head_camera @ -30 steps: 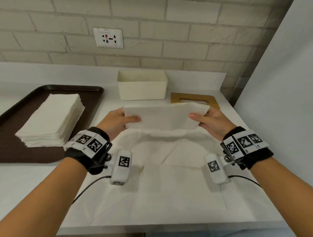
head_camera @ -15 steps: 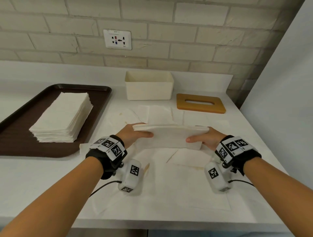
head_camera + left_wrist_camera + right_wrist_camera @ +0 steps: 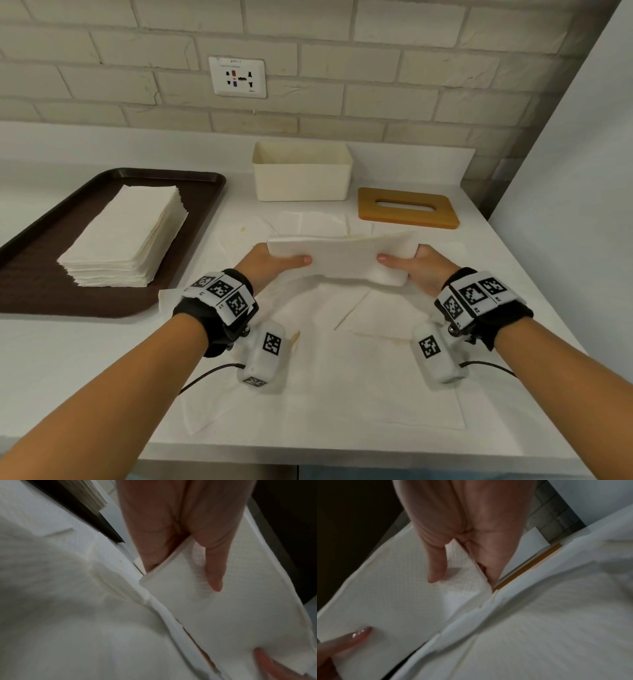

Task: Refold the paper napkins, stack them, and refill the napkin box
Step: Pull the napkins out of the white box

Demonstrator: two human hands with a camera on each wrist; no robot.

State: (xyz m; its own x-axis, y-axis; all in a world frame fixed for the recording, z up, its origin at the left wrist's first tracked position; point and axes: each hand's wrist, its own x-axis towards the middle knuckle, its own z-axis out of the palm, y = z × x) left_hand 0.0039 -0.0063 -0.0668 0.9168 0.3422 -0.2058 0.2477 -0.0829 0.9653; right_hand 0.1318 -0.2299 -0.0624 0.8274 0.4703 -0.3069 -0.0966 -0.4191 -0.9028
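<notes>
Fingers of left hand [image 3: 270,262] and right hand [image 3: 419,265] hidden behind folded napkin [image 3: 342,257]. Brown tray [image 3: 205,192] cut off at left edge. Wall socket [image 3: 238,77] label too small to read. Wrist views blurred, dark.

The wall socket [image 3: 237,77] bears a small printed line along its top edge, too blurred to read. The wristbands [image 3: 224,293] and the wrist cameras [image 3: 269,356] carry black-and-white square code markers only.
</notes>
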